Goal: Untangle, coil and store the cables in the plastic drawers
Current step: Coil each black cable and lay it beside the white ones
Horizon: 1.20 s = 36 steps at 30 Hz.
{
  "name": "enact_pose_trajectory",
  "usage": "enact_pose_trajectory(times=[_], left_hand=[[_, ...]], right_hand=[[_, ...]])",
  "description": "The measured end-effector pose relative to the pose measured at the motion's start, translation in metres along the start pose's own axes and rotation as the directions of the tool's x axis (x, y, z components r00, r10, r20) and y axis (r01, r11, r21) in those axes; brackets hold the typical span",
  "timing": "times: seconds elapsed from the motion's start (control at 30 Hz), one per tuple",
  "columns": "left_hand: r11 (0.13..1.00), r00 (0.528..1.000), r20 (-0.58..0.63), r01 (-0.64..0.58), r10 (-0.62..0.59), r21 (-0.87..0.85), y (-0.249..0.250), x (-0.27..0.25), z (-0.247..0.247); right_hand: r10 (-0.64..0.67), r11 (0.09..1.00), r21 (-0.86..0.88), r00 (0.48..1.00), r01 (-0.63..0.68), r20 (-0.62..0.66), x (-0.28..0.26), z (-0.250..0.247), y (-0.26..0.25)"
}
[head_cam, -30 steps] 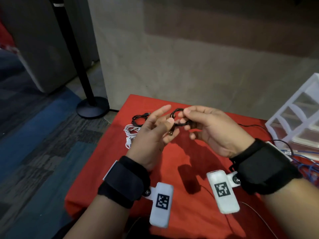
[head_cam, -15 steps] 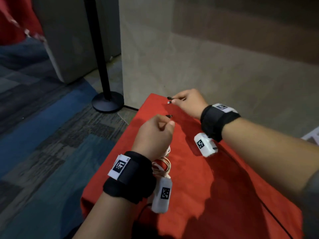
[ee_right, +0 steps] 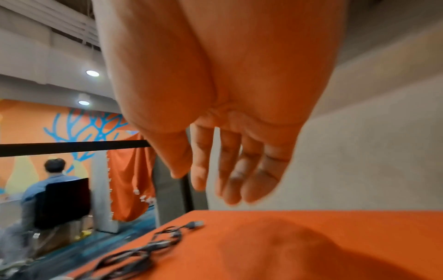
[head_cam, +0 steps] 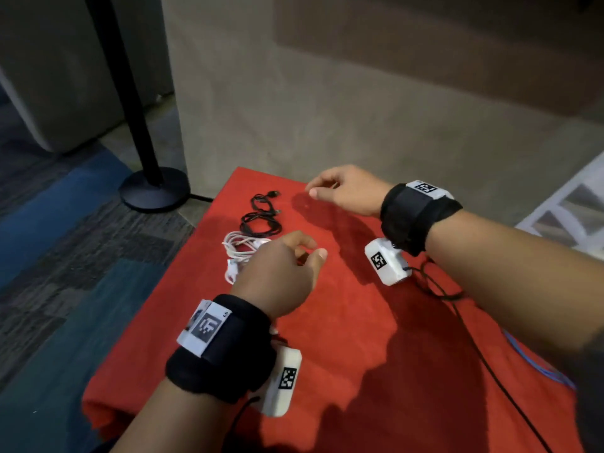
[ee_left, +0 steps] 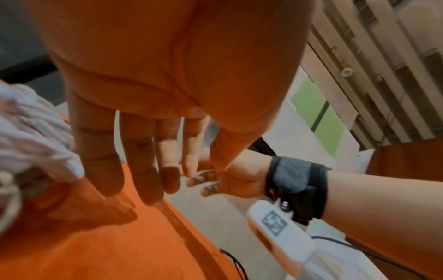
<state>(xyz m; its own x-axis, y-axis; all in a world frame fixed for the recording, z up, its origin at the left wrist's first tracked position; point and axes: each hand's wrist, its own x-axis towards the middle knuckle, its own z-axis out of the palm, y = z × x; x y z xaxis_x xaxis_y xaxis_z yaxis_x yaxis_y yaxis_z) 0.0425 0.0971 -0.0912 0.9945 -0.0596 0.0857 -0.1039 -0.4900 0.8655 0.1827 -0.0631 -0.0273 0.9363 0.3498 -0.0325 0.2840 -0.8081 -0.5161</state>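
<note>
Both hands empty, fingers loose: left hand (head_cam: 281, 273), right hand (head_cam: 346, 191) above the red counter (head_cam: 343, 338). Black cable (head_cam: 261, 217) and white cable (head_cam: 243, 248) lie coiled at its far-left edge. Neither is in the plastic drawers (head_cam: 568, 214) yet; storing remains.

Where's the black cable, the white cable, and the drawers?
black cable (head_cam: 260, 220), head view, on the coiled loops lying on the red cloth.
white cable (head_cam: 242, 248), head view, on its bundled loops beside the left hand.
drawers (head_cam: 575, 207), head view, on the white frame at the right edge.
</note>
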Motion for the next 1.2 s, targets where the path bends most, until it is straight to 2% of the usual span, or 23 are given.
enact_pose_trajectory(times=[0.1, 0.2, 0.3, 0.4, 0.47, 0.53, 0.67, 0.73, 0.8, 0.83, 0.9, 0.97, 1.03, 1.07, 1.1, 1.17, 1.2], left_hand=[[0.996, 0.997, 0.060, -0.051, 0.047, 0.066, 0.009, -0.004, 0.018], [0.990, 0.989, 0.129, -0.091, 0.077, 0.109, 0.021, -0.007, 0.036], [0.981, 0.973, 0.205, -0.135, 0.105, 0.136, 0.031, -0.010, 0.055], [0.967, 0.957, 0.257, -0.185, 0.137, 0.174, 0.041, -0.012, 0.070], [0.958, 0.951, 0.269, -0.211, 0.156, 0.192, 0.048, -0.013, 0.077], [0.954, 0.951, 0.253, -0.228, 0.176, 0.193, 0.051, -0.013, 0.079], [0.942, 0.941, 0.183, -0.309, 0.283, 0.130, 0.054, -0.011, 0.080], [0.909, 0.902, 0.154, -0.414, 0.402, 0.049, 0.058, -0.010, 0.079], [0.840, 0.832, 0.162, -0.541, 0.530, 0.030, 0.061, -0.009, 0.080], [0.824, 0.814, 0.181, -0.566, 0.552, 0.033, 0.063, -0.009, 0.080], [0.833, 0.822, 0.215, -0.550, 0.528, 0.059, 0.065, -0.011, 0.078], [0.867, 0.855, 0.265, -0.486, 0.446, 0.111, 0.063, -0.011, 0.071], [0.883, 0.867, 0.368, -0.426, 0.336, 0.198, 0.057, -0.012, 0.061], [0.873, 0.862, 0.412, -0.419, 0.297, 0.248, 0.054, -0.012, 0.056], [0.865, 0.857, 0.443, -0.412, 0.262, 0.285, 0.052, -0.013, 0.052], [0.863, 0.860, 0.461, -0.390, 0.217, 0.322, 0.050, -0.015, 0.048], [0.859, 0.866, 0.456, -0.381, 0.203, 0.341, 0.050, -0.015, 0.048]], right_hand=[[0.161, 0.970, -0.198, 0.984, -0.142, 0.081, -0.050, -0.035, 0.043], [0.357, 0.895, -0.343, 0.920, -0.287, 0.161, -0.102, -0.056, 0.091], [0.438, 0.848, -0.422, 0.872, -0.321, 0.217, -0.147, -0.059, 0.112], [0.380, 0.853, -0.452, 0.903, -0.260, 0.199, -0.172, -0.045, 0.120], [0.320, 0.917, -0.298, 0.935, -0.266, 0.152, -0.176, -0.034, 0.123], [0.314, 0.940, -0.178, 0.942, -0.291, 0.120, -0.176, -0.027, 0.124], [0.316, 0.929, -0.263, 0.929, -0.261, 0.194, -0.177, -0.025, 0.112], [0.248, 0.951, -0.238, 0.946, -0.196, 0.211, -0.185, -0.029, 0.100], [0.133, 0.988, -0.102, 0.969, -0.114, 0.209, -0.197, -0.036, 0.085], [0.081, 0.997, -0.014, 0.977, -0.079, 0.196, -0.203, -0.041, 0.077], [-0.006, 0.994, 0.104, 0.987, -0.012, 0.163, -0.216, -0.050, 0.062], [-0.063, 0.978, 0.205, 0.984, 0.027, 0.169, -0.226, -0.056, 0.053], [-0.051, 0.958, 0.288, 0.987, 0.006, 0.150, -0.231, -0.058, 0.055], [-0.020, 0.959, 0.283, 0.996, -0.007, 0.092, -0.231, -0.055, 0.062], [0.020, 0.972, 0.236, 1.000, -0.020, 0.002, -0.229, -0.051, 0.071], [0.084, 0.996, 0.017, 0.984, -0.082, -0.160, -0.223, -0.042, 0.093], [0.098, 0.986, -0.114, 0.981, -0.118, -0.170, -0.222, -0.038, 0.100]])
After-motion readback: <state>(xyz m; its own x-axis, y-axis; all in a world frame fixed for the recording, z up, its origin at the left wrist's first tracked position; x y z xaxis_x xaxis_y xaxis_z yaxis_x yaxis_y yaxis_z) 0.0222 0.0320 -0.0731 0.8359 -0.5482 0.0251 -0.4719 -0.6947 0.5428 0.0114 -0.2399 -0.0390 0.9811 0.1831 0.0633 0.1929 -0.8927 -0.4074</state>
